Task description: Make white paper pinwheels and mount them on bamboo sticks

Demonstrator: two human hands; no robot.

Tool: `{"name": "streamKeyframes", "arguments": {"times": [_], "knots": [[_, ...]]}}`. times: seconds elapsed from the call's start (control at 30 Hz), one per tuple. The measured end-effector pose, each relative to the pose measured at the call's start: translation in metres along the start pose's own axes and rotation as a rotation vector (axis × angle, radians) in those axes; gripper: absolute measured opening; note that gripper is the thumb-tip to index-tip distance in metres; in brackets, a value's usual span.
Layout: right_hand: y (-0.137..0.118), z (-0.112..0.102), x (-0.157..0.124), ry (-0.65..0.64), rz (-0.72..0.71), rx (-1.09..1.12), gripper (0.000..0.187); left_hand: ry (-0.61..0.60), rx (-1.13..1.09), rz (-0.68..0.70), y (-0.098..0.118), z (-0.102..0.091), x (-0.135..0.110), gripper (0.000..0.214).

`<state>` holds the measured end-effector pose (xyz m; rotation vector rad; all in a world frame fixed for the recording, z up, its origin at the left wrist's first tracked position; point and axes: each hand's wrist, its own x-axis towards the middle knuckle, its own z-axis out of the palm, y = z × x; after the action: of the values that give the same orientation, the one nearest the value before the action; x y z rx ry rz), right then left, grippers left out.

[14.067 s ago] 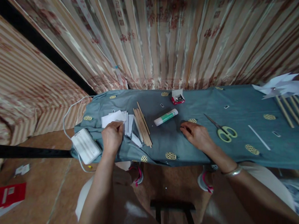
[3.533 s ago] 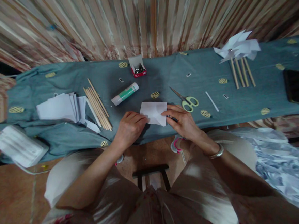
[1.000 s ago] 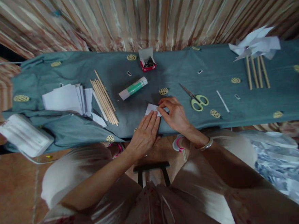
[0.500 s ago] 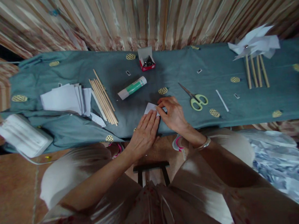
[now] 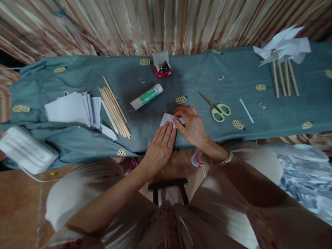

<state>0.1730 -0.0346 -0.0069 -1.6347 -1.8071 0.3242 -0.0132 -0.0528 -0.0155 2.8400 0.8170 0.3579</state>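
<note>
A small white piece of paper [image 5: 167,119] lies near the front edge of the cloth-covered table, partly hidden under both hands. My left hand [image 5: 162,143] rests flat on it with the fingers stretched out. From the other side, my right hand [image 5: 191,125] pinches the paper's right part between thumb and curled fingers. Just beyond them lies a glue stick [image 5: 147,96] with a green label. Green-handled scissors [image 5: 217,108] lie to the right of my right hand, blades pointing away.
Wooden sticks [image 5: 115,109] and stacked white paper sheets [image 5: 68,109] lie at left, near a white power strip [image 5: 27,150]. An open red box [image 5: 163,69] of dark pins stands at the back. Paper pinwheels [image 5: 284,48] on sticks and a white paper strip [image 5: 246,110] lie at right.
Almost nothing differs. Both hands keep their places on the paper, and the whole view has shifted up very slightly.
</note>
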Motion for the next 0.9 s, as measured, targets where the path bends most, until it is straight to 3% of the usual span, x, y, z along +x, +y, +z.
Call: {"name": "streamKeyframes", "arguments": {"times": [0.2, 0.53, 0.9], "knots": [[0.003, -0.001, -0.006, -0.03, -0.001, -0.004, 0.026, 0.003, 0.004, -0.013, 0.002, 0.0, 0.0, 0.065], [0.003, 0.002, -0.014, 0.035, 0.018, -0.106, 0.04, 0.012, 0.004, 0.008, 0.0, -0.001, 0.0, 0.067], [0.022, -0.012, -0.026, 0.049, 0.061, -0.136, 0.038, -0.011, 0.057, -0.017, -0.006, -0.013, -0.032, 0.064]]}}
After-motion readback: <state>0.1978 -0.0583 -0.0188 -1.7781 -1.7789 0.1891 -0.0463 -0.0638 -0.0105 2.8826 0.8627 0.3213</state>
